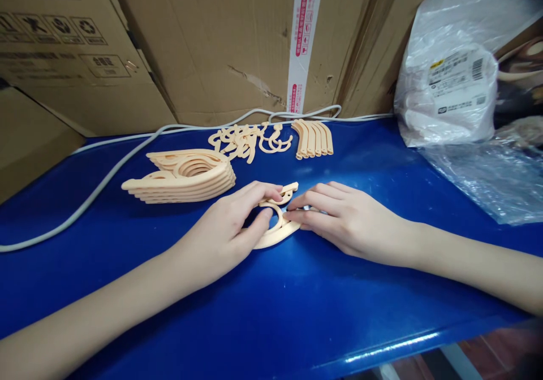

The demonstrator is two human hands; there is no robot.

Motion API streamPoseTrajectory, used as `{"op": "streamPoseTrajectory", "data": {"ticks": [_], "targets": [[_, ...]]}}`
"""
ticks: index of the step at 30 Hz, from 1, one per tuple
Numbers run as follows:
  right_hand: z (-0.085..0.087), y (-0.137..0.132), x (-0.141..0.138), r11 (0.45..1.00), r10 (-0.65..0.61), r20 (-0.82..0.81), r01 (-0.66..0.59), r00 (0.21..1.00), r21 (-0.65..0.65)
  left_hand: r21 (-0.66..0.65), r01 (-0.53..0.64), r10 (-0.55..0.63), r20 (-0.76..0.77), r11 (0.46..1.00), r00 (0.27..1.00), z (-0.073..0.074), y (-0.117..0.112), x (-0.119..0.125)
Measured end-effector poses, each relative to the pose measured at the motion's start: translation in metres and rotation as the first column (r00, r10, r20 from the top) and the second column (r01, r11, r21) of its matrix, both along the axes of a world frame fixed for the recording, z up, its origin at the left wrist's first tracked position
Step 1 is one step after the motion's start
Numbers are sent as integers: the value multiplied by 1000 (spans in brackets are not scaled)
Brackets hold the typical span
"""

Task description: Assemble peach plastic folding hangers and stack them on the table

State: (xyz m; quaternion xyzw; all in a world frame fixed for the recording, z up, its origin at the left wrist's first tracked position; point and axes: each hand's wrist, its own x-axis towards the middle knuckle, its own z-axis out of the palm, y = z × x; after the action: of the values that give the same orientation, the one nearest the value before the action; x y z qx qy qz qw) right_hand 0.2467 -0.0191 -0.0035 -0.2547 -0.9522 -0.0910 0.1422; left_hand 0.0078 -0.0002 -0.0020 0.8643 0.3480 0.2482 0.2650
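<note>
A beige plastic folding hanger (278, 234) lies on the blue tabletop between my hands, its round opening and curved arm showing. My left hand (231, 224) is closed on its left side, with the thumb at the ring and the fingers over the upper piece. The fingers of my right hand (343, 216) are pinched together at the hanger's right end. A small dark bit shows between those fingers, too hidden to name. Behind my left hand stands a neat stack of similar folded hangers (186, 185).
Farther back lie a loose pile of curved beige hooks (241, 141) and a row of beige hanger arms (313, 138). A white cable (127, 155) runs along the back and left. Cardboard boxes (229, 40) wall the rear; plastic-wrapped packaging (449, 91) sits at right.
</note>
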Motion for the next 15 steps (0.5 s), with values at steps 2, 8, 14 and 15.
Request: {"op": "streamPoseTrajectory", "data": {"ticks": [2, 8, 14, 15], "targets": [[1, 3, 4, 1000, -21, 16, 21, 1000, 9, 0, -12, 12, 2, 1000, 1000, 1, 0, -2], [2, 16, 17, 991, -108, -15, 109, 994, 82, 180, 24, -19, -33, 983, 999, -6, 10, -11], [4, 9, 12, 991, -127, -62, 128, 990, 21, 301, 141, -86, -186, 943, 979, -7, 14, -12], [5, 7, 10, 993, -122, -66, 122, 990, 1, 303, 142, -82, -202, 942, 976, -6, 13, -12]]}}
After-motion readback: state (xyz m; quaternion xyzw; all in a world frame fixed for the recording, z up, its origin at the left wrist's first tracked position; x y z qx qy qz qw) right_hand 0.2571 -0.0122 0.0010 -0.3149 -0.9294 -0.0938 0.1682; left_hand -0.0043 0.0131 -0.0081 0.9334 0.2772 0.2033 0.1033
